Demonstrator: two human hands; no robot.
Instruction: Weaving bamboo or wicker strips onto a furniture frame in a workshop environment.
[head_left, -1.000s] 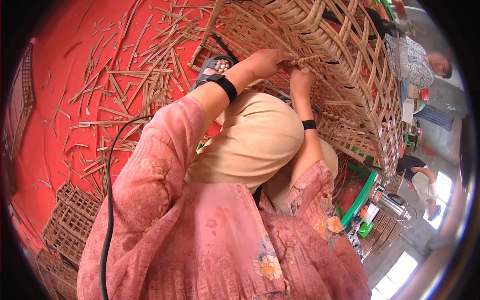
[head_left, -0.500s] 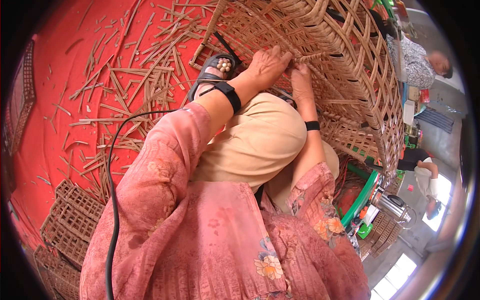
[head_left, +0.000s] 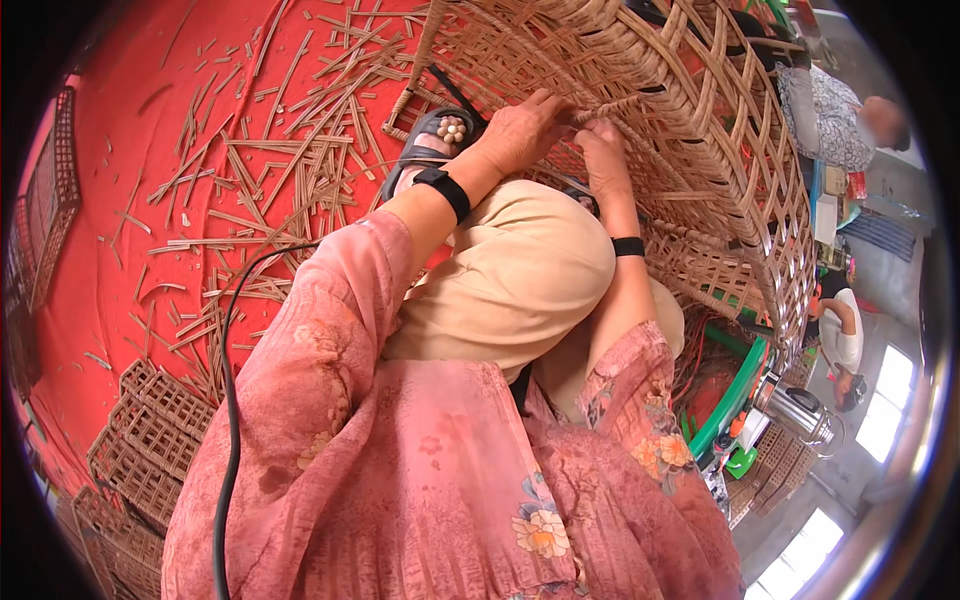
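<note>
A large brown woven basket (head_left: 715, 150) lies tipped over in front of me, its openwork wall facing my knees. My left hand (head_left: 525, 132) reaches to a thick wrapped rod of its frame, fingers bent over the weave. Close beside it, my right hand (head_left: 604, 160) grips the same rod with its fingers curled. The two hands almost meet. Their fingertips are partly hidden, and any loose strand between them is too small to make out. My bent knee (head_left: 520, 265) rises just below both hands.
Cut strips (head_left: 290, 160) lie scattered over the red floor covering (head_left: 110, 190). Woven panels (head_left: 150, 425) are stacked at the lower left. A black cable (head_left: 233, 420) runs along my left sleeve. At the right are a green frame (head_left: 735, 400), a metal flask (head_left: 798, 412) and two other people.
My right hand has risen slightly along the rod, and my left hand has shifted a little leftward. The view has moved a bit. A person at the far right has bent to a different pose.
</note>
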